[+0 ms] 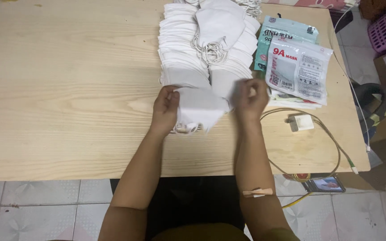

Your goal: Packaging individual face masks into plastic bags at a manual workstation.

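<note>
Mask [200, 108] pinched by left hand [165, 108] and right hand [251, 99]; best kept flat, edges aligned, just short of stack [204, 49].

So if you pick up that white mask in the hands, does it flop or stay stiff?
Probably floppy: the white mask sags between the left hand and right hand, with a corner drooping. It looks light, since fingertips alone hold it. Its thin ear loops dangle underneath and may snag on the mask stack.
</note>
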